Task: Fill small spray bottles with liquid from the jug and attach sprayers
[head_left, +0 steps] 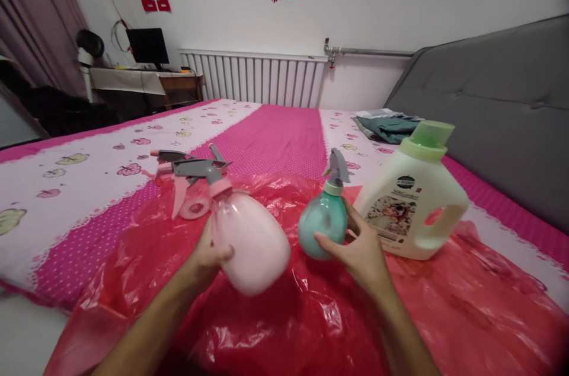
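My left hand (212, 254) is closed around a pink spray bottle (255, 242), which tilts to the left with its grey trigger head pointing left. In my right hand (362, 248) is a smaller teal spray bottle (320, 225), nearly upright, with my thumb across its front. Both bottles are over a red plastic sheet (249, 328). A large pale detergent jug (411, 204) with a green cap stands just right of my right hand. Behind the pink bottle lie a roll of pink tape (195, 208) and another grey-and-pink trigger piece (171, 155), partly hidden.
The red sheet covers the near part of a bed with a pink patterned cover (284, 133). Folded clothes (386, 125) lie behind the jug, near a grey headboard (493, 73). A radiator (258, 76) and a desk with a monitor (147, 45) stand beyond the bed.
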`<state>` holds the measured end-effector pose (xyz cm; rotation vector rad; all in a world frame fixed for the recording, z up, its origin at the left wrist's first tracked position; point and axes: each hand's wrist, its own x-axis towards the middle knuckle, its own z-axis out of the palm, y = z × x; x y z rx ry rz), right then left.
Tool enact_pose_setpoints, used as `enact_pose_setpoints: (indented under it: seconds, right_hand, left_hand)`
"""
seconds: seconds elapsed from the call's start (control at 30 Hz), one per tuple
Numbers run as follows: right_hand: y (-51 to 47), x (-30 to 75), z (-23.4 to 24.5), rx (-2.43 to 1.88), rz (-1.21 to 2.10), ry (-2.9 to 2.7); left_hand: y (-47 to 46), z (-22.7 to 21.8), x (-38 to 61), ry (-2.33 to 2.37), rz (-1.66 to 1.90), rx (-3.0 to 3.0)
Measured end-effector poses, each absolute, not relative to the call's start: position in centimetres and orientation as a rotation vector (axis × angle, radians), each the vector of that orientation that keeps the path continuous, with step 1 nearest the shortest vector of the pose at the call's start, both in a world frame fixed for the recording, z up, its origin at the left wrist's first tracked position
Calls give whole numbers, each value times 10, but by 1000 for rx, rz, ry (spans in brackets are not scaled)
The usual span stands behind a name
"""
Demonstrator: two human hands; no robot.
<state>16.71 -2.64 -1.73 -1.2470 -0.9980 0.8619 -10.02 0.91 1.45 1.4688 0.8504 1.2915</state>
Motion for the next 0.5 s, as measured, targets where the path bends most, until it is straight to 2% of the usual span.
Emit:
enact_pose_setpoints:
  seconds: [0.2,0.37,0.5]
  right_hand:
    - [-27,170,-16,-1240,841,-973]
    - [-26,167,-17,-1351,730,-1032]
    - [-26,168,-18,-1313,773,-1030]
  left_hand:
    - [4,9,-85,987,1536,1722]
    - [3,8,-83,955,1478,1542]
    - [6,10,-86,990,1449,1389]
